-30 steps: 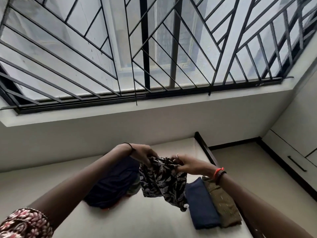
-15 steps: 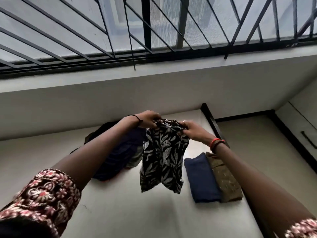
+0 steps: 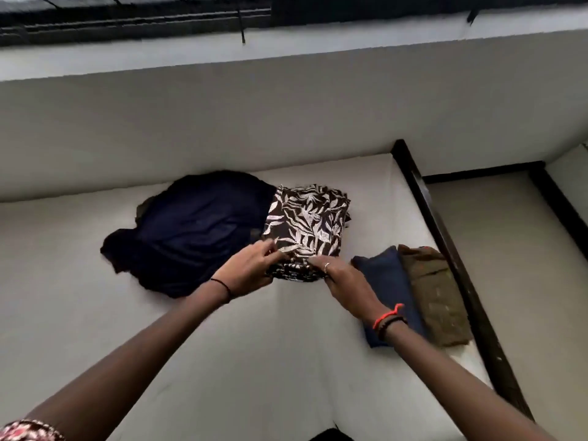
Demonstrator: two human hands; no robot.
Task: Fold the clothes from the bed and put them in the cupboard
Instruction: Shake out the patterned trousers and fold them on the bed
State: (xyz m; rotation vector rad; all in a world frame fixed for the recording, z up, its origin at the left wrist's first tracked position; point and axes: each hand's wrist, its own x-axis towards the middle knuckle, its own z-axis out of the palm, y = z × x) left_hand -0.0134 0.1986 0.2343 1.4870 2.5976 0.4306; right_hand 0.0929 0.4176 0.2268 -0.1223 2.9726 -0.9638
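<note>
Nearest, at the lower left corner, a flowered sleeve (image 3: 28, 431), and from it a bare forearm reaching up and inward; from the lower right, a second bare forearm likewise. Under both, the white bed (image 3: 222, 361), plain and smooth. On the left wrist a thin black band (image 3: 222, 286); on the right wrist an orange thread (image 3: 386, 315) beside a dark beaded band. Left hand (image 3: 251, 272) at the near left corner of the leaf-print garment (image 3: 307, 224), grip closed, thumb and curled fingers pinching the gathered near edge. Right hand (image 3: 343, 278) at the near right corner of that same edge, a ring (image 3: 326, 266) on one finger, grip likewise closed, fingers curled over the cloth and pinching it; somewhat blurred, so no finer detail of the fingers. Garment itself lying flat on the bed, dark with pale leaves, stretching away from the hands, its far end in loose layers. Touching its left side, a rumpled navy heap (image 3: 197, 230) of unfolded cloth. To the right, partly behind the right wrist, a folded blue piece (image 3: 388, 281) and, touching it on its right, a folded olive piece (image 3: 436, 294), both laid lengthwise near the bed's dark frame (image 3: 445, 249). Beyond the frame, pale floor (image 3: 509, 249). Farther back, a white wall (image 3: 286, 122) with a ledge, and at the very top the black bars of a window grille (image 3: 127, 23).
</note>
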